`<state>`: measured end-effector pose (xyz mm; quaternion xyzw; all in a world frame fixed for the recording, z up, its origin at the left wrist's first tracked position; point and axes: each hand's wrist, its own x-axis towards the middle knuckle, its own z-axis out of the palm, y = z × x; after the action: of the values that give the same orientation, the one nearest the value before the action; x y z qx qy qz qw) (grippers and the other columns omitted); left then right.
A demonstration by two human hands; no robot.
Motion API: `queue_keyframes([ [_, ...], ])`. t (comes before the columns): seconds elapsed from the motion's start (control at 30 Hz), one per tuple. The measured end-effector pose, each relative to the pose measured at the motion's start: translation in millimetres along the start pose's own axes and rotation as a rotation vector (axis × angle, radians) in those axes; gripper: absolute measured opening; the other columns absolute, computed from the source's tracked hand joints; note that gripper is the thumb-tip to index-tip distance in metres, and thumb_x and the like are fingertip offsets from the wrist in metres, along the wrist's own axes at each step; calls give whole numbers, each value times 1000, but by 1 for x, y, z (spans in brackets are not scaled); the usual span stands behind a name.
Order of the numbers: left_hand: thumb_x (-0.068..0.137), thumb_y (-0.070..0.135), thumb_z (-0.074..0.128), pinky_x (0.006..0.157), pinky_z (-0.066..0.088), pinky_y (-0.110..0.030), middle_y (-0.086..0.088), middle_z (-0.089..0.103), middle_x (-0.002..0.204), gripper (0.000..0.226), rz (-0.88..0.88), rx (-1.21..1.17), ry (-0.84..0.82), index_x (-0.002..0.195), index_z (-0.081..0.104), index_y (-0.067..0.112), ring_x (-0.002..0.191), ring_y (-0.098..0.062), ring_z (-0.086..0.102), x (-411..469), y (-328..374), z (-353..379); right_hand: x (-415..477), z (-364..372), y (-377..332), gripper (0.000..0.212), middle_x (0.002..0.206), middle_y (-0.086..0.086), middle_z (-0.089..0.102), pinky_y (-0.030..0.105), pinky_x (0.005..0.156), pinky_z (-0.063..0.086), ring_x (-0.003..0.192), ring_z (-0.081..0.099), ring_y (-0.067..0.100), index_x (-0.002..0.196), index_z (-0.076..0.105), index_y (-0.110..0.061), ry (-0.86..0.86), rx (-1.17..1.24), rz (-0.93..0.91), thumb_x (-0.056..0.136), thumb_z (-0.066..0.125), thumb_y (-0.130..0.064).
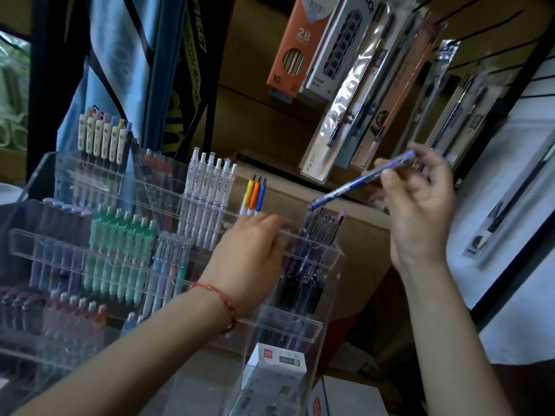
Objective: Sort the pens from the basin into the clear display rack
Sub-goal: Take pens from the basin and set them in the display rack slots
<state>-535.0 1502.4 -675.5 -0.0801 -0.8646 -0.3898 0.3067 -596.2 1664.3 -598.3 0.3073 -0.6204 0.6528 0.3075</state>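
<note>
holding a slim blue-violet plastic pen [362,182] aloft in the right hand [420,211], pinched near its upper end between thumb and fingertips, tip slanted down toward the row of dark blue clip pens [322,226] at the right end of the clear acrylic tiered display rack [332,283]. likely reason: colour match, lining up for that slot. left hand [252,253] lies on the rail just beside that row, probably steadying the rack or parting pens; fingers blurred, cannot tell whether they grip. basin not in view. pen not yet in the rack.
</note>
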Motion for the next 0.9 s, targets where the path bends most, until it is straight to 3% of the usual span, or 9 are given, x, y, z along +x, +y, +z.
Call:
queue_keyframes([
  [0.1, 94, 11, 36, 117, 15, -35, 5, 24, 151, 52, 63, 220, -10, 143, 25, 23, 141, -12, 13, 21, -2, 0, 26, 21, 8, 39, 104, 4, 63, 24, 82, 54, 96, 66, 11, 108, 48, -26, -83, -203, -127, 86, 55, 6],
  [0.17, 94, 10, 35, 118, 5, -36, 5, 8, 156, 58, 51, 276, -71, 147, 13, 22, 143, -12, -2, 29, -5, 3, 33, 32, 20, 39, 107, 9, 63, 20, 78, 54, 91, 65, 7, 108, 50, -25, -210, -342, -65, 86, 56, 6],
  [0.27, 95, 12, 33, 118, -2, -36, 3, -4, 156, 62, 26, 333, -146, 147, 1, 22, 142, -13, -12, 33, -8, 10, 31, 33, 35, 32, 98, 5, 67, 29, 82, 56, 89, 67, 11, 102, 55, -27, -403, -428, 99, 88, 56, 2],
  [0.43, 94, 12, 34, 117, -4, -45, 4, -12, 156, 66, 23, 427, -179, 147, -4, 23, 141, -14, -19, 34, -14, 15, 22, 31, 42, 23, 86, 3, 70, 28, 77, 56, 80, 69, 12, 96, 58, -25, -495, -463, 150, 90, 57, -3],
  [0.57, 94, 12, 36, 117, -5, -46, 4, -12, 156, 67, 35, 455, -184, 147, -4, 22, 141, -15, -19, 35, -16, 16, 25, 30, 38, 22, 85, 7, 71, 40, 79, 57, 79, 70, 20, 91, 56, -25, -517, -493, 194, 89, 58, -4],
  [0.73, 94, 14, 39, 116, -5, -47, 4, -12, 156, 69, 32, 458, -185, 147, -4, 23, 142, -15, -18, 36, -15, 16, 22, 34, 39, 16, 91, 5, 65, 38, 84, 52, 87, 62, 17, 93, 59, -21, -716, -812, 169, 84, 65, -10],
  [0.83, 94, 13, 39, 117, -5, -46, 4, -10, 156, 69, 35, 430, -181, 147, -3, 23, 142, -15, -17, 36, -14, 14, 21, 35, 35, 33, 100, 3, 63, 40, 86, 51, 91, 61, 19, 104, 58, -24, -801, -926, 212, 78, 70, -8],
  [0.9, 94, 10, 38, 117, -3, -43, 4, -7, 156, 65, 56, 364, -142, 148, 3, 22, 143, -13, -13, 35, -14, 11, 22, 33, 27, 60, 121, 1, 55, 31, 94, 48, 104, 57, 16, 126, 49, -28, -851, -967, 277, 75, 73, -6],
])
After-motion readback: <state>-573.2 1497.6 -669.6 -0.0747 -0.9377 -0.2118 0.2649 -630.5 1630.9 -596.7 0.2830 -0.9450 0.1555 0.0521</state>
